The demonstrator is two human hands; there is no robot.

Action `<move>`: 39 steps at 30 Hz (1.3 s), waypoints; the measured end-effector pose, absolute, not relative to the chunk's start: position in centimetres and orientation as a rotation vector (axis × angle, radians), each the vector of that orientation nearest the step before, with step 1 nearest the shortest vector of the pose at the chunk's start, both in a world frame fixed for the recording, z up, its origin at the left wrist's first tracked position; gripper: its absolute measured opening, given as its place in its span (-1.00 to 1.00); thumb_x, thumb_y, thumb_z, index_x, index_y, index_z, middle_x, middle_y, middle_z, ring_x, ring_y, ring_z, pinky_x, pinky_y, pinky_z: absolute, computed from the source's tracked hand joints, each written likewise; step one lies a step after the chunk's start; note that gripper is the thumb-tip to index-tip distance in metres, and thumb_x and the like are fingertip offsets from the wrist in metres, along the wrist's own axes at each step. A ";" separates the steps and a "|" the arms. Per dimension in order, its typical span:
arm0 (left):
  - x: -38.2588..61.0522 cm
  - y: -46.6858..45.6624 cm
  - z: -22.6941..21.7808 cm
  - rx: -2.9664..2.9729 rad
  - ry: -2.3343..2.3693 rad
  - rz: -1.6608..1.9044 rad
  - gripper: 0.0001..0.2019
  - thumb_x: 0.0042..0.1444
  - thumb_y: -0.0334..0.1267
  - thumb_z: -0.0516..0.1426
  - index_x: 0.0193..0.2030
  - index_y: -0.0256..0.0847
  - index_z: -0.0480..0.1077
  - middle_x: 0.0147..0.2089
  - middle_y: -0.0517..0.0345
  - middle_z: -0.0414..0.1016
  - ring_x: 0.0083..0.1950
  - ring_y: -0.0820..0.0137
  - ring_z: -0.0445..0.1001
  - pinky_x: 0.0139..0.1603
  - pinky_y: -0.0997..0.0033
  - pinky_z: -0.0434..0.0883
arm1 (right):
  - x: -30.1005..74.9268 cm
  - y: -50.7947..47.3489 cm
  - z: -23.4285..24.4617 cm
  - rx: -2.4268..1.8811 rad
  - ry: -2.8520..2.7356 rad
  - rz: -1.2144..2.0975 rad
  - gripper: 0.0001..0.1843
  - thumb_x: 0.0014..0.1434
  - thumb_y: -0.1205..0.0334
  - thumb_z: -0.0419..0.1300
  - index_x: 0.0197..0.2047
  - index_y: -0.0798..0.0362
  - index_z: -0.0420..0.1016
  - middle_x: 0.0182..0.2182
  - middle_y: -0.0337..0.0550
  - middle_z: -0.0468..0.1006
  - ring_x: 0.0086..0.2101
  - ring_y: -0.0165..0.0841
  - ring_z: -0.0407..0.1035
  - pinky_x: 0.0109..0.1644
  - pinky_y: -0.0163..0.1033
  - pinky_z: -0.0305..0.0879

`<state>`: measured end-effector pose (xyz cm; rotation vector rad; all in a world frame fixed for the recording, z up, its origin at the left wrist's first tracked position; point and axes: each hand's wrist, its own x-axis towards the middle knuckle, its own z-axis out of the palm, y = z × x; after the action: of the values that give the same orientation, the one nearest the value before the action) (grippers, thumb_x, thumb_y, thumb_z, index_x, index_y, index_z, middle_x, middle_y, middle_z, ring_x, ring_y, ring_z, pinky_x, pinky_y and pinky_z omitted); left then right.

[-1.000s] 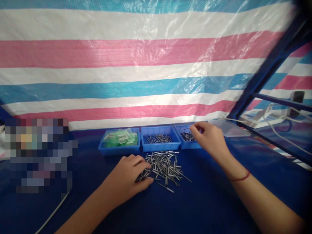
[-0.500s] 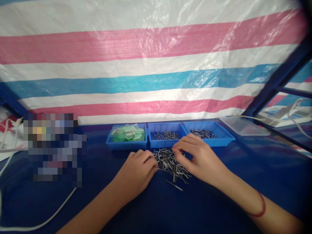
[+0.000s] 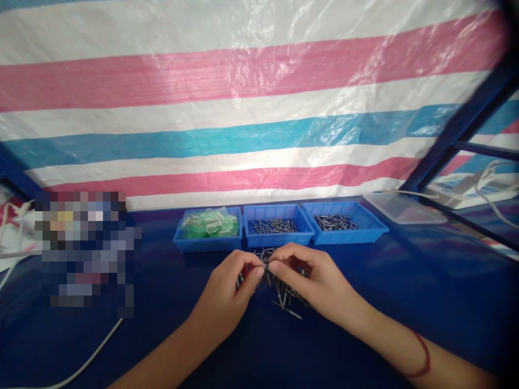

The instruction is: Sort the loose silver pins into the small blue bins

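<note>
My left hand [image 3: 232,289] and my right hand [image 3: 310,273] meet over a loose pile of pop rivets [image 3: 284,296] on the dark blue table. Thumb and forefinger of each hand are pinched together, tips almost touching. Between them shows a small silvery piece that looks like a rivet; my fingers cover most of it. Part of the pile is hidden under both hands. One rivet [image 3: 292,313] lies at the near edge of the pile.
Behind the pile stand three blue bins: the left bin [image 3: 206,246] with green-tinted clear packets, the middle bin [image 3: 279,240] and right bin [image 3: 352,236] with rivets. A clear plastic lid [image 3: 405,209] lies at right. A white cable [image 3: 95,354] runs along the left, near a blurred-out area.
My hands have come together over the pile; the right moved left and down from the pile's far side. Both pinches now meet at their tips. The view has shifted slightly.
</note>
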<state>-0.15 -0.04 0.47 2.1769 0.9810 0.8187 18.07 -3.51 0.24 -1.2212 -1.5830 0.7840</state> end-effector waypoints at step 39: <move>0.3 -0.5 -0.1 2.928 0.637 0.419 -0.89 0.22 -0.23 0.13 -0.15 -0.06 0.47 -0.17 0.18 0.48 -0.16 0.34 0.36 -0.20 0.33 0.15 | 25.7 0.0 1.3 -1.721 -1.743 -0.417 -0.74 0.19 0.17 0.09 -0.18 0.13 0.52 -0.41 -0.04 0.53 -0.33 -0.20 0.39 -0.19 -0.14 0.22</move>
<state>0.33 -0.49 -0.09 2.9283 0.6371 0.4192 25.68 0.04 1.30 -1.7212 -1.7434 -0.4169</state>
